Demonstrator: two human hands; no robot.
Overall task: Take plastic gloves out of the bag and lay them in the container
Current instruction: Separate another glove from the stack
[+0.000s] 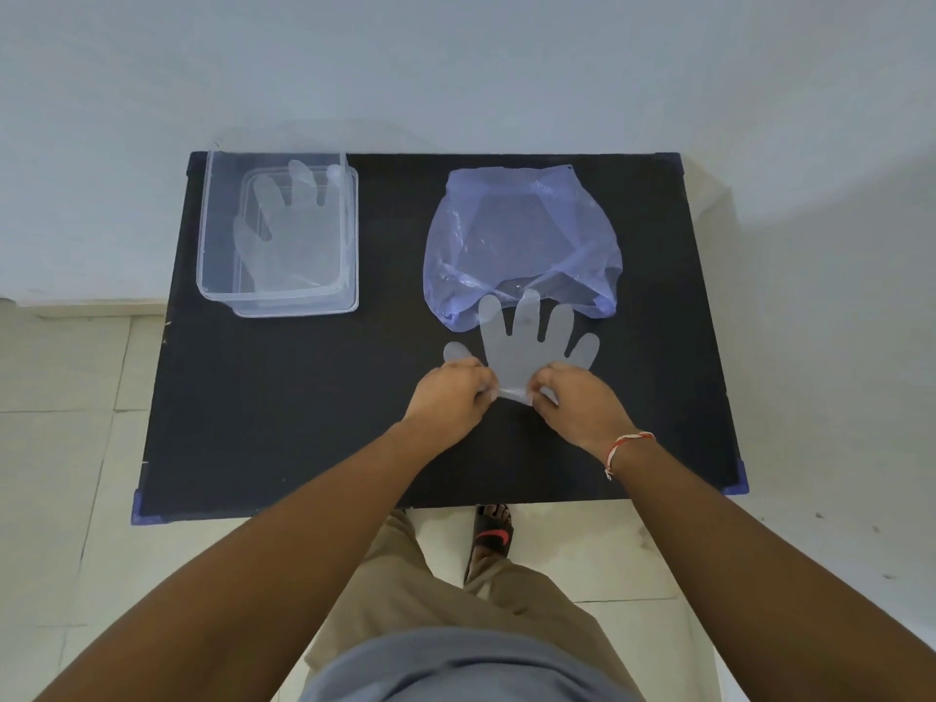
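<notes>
A clear plastic glove (527, 342) lies spread on the black table, fingers pointing away from me, its fingertips over the mouth of the blue plastic bag (521, 240). My left hand (451, 397) pinches the glove's cuff on the left and my right hand (577, 402) pinches it on the right. The clear rectangular container (223, 291) stands at the table's far left, with another clear glove (288, 230) lying flat inside it.
The black table (283, 397) has blue corner caps and stands against a pale wall. My legs and a sandalled foot (494, 537) are on the tiled floor just below the table's near edge.
</notes>
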